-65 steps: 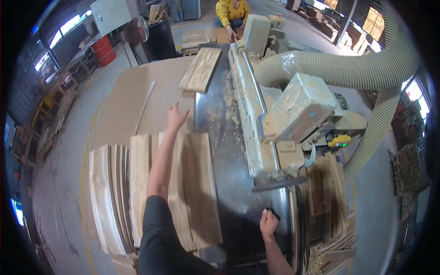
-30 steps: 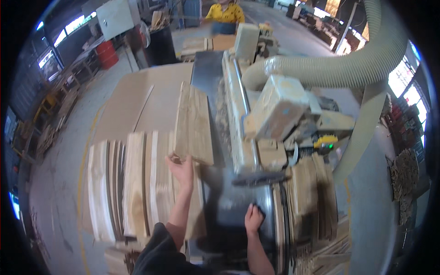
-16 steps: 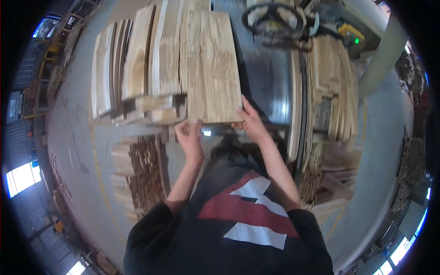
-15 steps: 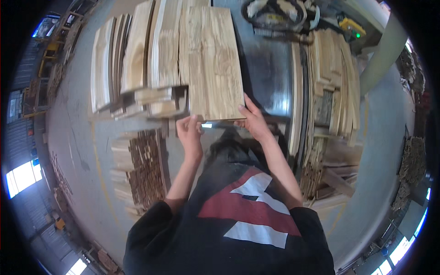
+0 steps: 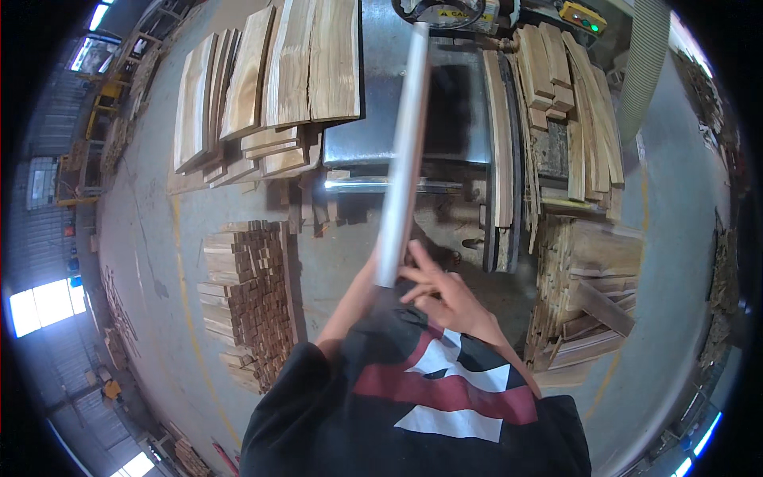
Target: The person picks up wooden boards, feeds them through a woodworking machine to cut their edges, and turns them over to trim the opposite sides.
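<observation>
A wooden board (image 5: 405, 151) stands on its edge in front of me, so mostly its narrow, pale side shows; its far end reaches over the dark metal machine table (image 5: 457, 135). My left hand (image 5: 370, 272) is closed on the board's near end from the left, its fingers largely hidden behind the wood. On the other side is my right hand (image 5: 453, 302), fingers spread and stretched toward the board's near end. Whether those fingertips touch the wood I cannot tell. Left of the machine table lie wide boards (image 5: 334, 71) like this one, laid in stacks.
A handwheel (image 5: 439, 22) and a yellow control box with a green light (image 5: 582, 17) are at the far side. Narrow strips (image 5: 548, 71) lie on the right. Cut-end stacks (image 5: 258, 294) stand low at left, and scrap wood (image 5: 596, 294) low at right. A ribbed hose (image 5: 648, 71) hangs far right.
The board has tipped from lying flat, broad face up, to standing on edge and has come closer to me. My right hand has left its right corner and opened beside it.
</observation>
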Tool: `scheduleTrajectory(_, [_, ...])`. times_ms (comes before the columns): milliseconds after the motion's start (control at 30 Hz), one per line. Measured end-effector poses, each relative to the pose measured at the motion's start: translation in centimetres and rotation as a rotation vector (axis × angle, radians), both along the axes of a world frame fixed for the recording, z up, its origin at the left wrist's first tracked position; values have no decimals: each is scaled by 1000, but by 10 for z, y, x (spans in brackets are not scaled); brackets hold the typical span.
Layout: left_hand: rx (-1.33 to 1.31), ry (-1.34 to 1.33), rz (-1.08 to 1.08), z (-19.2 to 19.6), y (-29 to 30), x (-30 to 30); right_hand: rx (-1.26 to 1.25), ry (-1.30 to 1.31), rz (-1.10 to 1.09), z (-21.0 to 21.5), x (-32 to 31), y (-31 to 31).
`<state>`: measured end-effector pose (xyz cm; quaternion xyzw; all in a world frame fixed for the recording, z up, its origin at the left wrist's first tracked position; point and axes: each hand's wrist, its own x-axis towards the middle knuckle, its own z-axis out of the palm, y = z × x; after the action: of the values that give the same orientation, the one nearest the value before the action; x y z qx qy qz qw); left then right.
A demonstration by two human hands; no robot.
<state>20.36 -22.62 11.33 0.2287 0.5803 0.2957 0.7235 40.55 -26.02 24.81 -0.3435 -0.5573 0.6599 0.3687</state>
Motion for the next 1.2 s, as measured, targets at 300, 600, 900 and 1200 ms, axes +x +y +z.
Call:
scheduleTrajectory(300, [-51,-947,96,-47,-9,17,340,-177,-191,-5,-34,16])
scheduleTrajectory(600, [614,335,-23,-48,24,-5,-173,-152,-269,-56,-3,9])
scheduleTrajectory(900, [724,429,-635,22,54,-7,-1028,60,-413,-153,27,13])
scheduleTrajectory(1200, [903,951,-924,5,129,23,-949,419,-690,-164,27,53])
